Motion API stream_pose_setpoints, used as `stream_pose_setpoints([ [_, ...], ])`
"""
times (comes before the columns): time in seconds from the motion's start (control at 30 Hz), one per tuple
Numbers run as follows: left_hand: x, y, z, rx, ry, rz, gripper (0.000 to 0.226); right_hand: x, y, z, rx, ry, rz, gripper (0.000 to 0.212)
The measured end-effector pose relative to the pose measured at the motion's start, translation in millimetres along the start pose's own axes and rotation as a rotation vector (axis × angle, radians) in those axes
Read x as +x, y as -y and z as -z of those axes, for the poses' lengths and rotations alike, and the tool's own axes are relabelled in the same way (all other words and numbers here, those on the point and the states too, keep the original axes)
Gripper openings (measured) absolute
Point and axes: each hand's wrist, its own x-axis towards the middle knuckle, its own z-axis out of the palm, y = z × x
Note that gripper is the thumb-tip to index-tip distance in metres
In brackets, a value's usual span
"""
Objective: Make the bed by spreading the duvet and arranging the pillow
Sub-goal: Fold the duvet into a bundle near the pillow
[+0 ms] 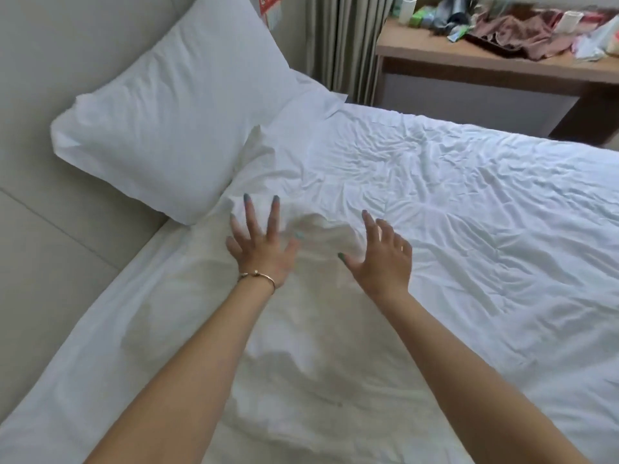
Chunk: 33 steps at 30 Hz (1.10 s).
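Note:
A white duvet (pixel 452 209) lies spread and wrinkled over the bed, its top edge bunched up near the pillow. The white pillow (pixel 174 105) leans against the beige headboard at the upper left. My left hand (pixel 261 242), with a thin bracelet at the wrist, is open with fingers spread over the duvet's bunched edge just below the pillow. My right hand (pixel 382 252) is open too, fingers straight, a short way to the right over the same raised fold. Neither hand grips the fabric.
The padded beige headboard (pixel 50 229) runs along the left. A white sheet (pixel 100 329) shows at the bed's left edge. A wooden desk (pixel 469 61) cluttered with clothes and small items stands beyond the bed at the upper right, beside a grey curtain (pixel 345 35).

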Motion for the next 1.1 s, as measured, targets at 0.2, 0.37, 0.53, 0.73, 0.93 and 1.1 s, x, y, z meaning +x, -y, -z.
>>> stream_pose_setpoints([
  [0.2, -43, -24, -100, 0.256, 0.768, -0.192, 0.094, -66, -80, -56, -0.037, 0.363, 0.002, 0.087],
  [0.37, -10, -34, -155, 0.514, 0.796, -0.213, 0.13, -54, -139, -125, -0.114, 0.7, -0.094, 0.117],
  [0.53, 11, -38, -215, 0.669, 0.817, -0.315, 0.154, -38, -156, -174, -0.054, 0.777, -0.164, 0.136],
  [0.73, 20, -26, -251, 0.634, 0.886, -0.309, 0.154, -38, -169, -213, -0.036, 0.797, -0.177, 0.138],
  [0.93, 22, -26, -268, 0.663, 1.013, -0.214, 0.145, -39, -170, -222, -0.031, 0.778, -0.165, 0.135],
  [1.1, 27, -36, -275, 0.635, 1.065, -0.19, 0.142, -41, -178, -230, -0.035, 0.763, -0.132, 0.131],
])
